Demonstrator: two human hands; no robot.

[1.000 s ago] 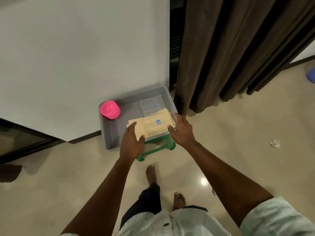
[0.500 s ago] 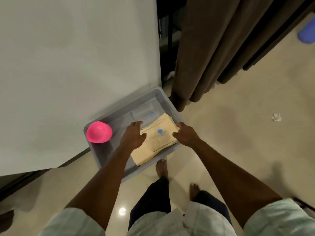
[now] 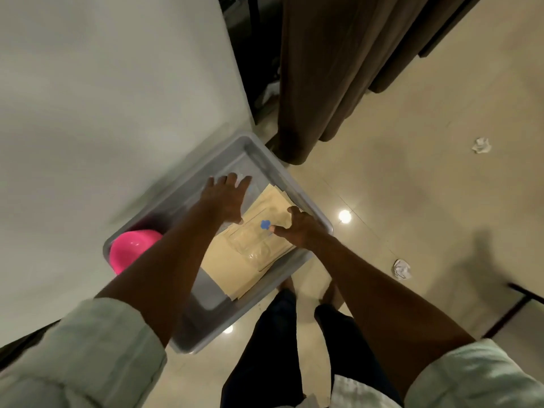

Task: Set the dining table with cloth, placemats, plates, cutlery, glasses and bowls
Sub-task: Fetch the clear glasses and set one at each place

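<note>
Head view, looking straight down: I've got a grey plastic tub (image 3: 306, 201) on the beige tiled floor (image 3: 412, 201), right against a white wall (image 3: 103, 98). Inside it, a stack of cream placemats (image 3: 235, 260) lies flat, the top one carrying a small blue flower mark (image 3: 265, 224) and what looks like a clear plastic sleeve over it. A pink bowl (image 3: 132, 251) sits in the tub's left corner, partly covered by my left forearm.

My left hand (image 3: 225, 201) is stretched out over the far part of the tub, fingers (image 3: 229, 179) straight and spread, palm down; they reach past the top edge of the placemats to a pale, clear sheet lying there. Whether they touch it I cannot tell, the picture is smeared there. My right hand (image 3: 297, 231) is at the right edge of the stack, fingers curled, thumb tip down on the top placemat just beside the blue mark, gripping that edge of the stack.

Dark brown curtains (image 3: 338, 69) hang beyond the tub, their hem nearly at its far corner. Two crumpled white scraps lie on the floor to the right, one far (image 3: 481, 145), one nearer (image 3: 402, 269). Dark trousers, a bare foot and pale green sleeves (image 3: 88, 363) fill the bottom of the view.
</note>
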